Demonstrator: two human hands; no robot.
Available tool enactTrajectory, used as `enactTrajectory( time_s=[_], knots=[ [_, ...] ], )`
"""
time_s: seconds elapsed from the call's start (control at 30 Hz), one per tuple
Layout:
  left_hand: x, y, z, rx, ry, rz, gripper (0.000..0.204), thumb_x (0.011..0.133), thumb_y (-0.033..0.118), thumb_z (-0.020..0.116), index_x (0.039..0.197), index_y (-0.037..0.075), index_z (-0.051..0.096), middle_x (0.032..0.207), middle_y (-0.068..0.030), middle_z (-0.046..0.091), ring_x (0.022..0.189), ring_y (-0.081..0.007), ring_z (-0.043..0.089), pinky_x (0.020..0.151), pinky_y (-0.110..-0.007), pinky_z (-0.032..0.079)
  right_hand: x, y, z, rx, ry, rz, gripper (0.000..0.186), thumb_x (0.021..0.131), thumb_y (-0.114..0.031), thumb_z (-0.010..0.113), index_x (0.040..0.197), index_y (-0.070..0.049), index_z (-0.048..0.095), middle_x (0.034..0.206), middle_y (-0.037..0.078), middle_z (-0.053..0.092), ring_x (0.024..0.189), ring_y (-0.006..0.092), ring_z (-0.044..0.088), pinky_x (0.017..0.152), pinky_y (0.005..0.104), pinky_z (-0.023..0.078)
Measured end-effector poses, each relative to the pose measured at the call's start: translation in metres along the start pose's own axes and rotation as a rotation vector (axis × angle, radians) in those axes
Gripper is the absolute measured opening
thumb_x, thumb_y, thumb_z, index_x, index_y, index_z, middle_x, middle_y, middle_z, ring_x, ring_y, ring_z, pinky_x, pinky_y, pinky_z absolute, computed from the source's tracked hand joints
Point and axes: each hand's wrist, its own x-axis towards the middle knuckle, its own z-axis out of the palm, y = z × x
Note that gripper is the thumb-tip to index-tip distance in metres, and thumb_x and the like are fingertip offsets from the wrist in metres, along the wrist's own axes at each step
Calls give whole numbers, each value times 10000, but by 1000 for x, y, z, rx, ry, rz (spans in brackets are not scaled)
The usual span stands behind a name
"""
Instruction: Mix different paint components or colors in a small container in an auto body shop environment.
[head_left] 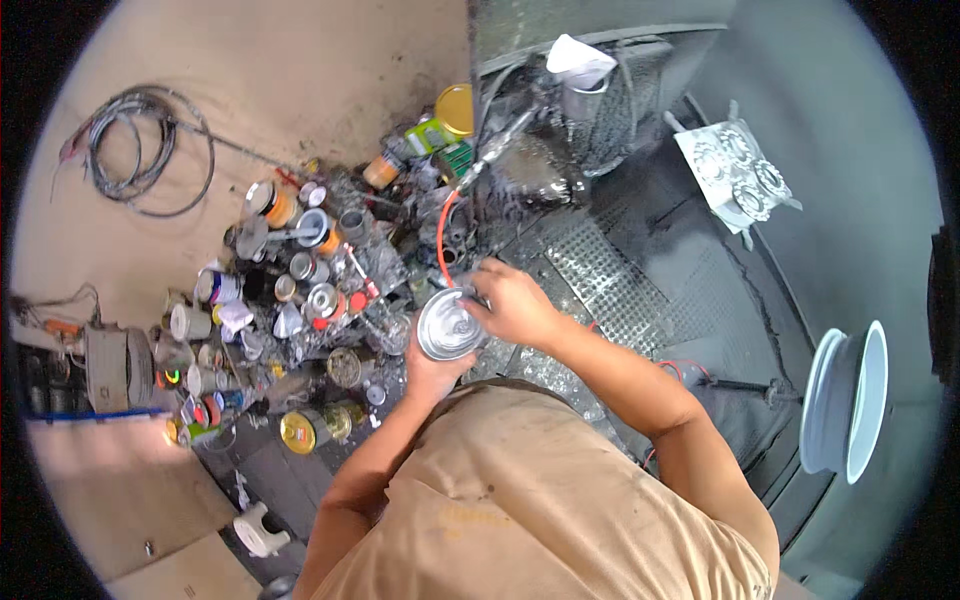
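Note:
My left hand [428, 372] is wrapped round the side of a round can of silver paint [447, 325], held in front of my chest. Swirled grey-silver liquid shows inside its rim. At the can's right edge, my right hand [512, 302] is closed, with thumb and fingertips together over the rim. Whatever those fingers pinch is hidden or too small to name. Just beyond the can, an orange air hose [442, 235] runs up to a metal fitting [490, 155] near the paint-splashed bench.
To the left, paint cans, cups and bottles crowd a stained bench, among them a gold-lidded can [299, 432]. A coiled cable [140, 150] hangs on the wall. A silver wheel rim [845, 402] stands at right on a dark stand [745, 387]. Silver-coated parts [735, 170] sit at far right.

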Motion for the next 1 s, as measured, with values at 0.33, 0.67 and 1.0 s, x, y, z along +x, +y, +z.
enactTrajectory(
  time_s=[0.33,0.67,1.0],
  knots=[
    [53,50,38,276,-343,98,908,592,232,919,1347,47,450,1264,-141,612,1150,-262,617,979,-382,495,-42,-19,-75,-60,137,66,173,899,-183,660,950,-18,666,855,183,651,785,389,634,695,454,512],
    [121,55,58,129,-302,178,875,559,267,912,1316,99,506,1211,-138,639,1116,-330,627,940,-396,504,-10,13,-152,490,564,349,213,1003,-175,589,1073,10,668,754,-37,578,655,40,469,571,223,372],
    [188,114,98,44,-132,109,863,565,209,909,1311,52,505,1200,-136,655,1124,-272,636,969,-383,496,41,135,-225,856,586,396,197,983,-200,608,974,-18,683,685,-5,570,551,71,480,490,232,377]
  ],
)
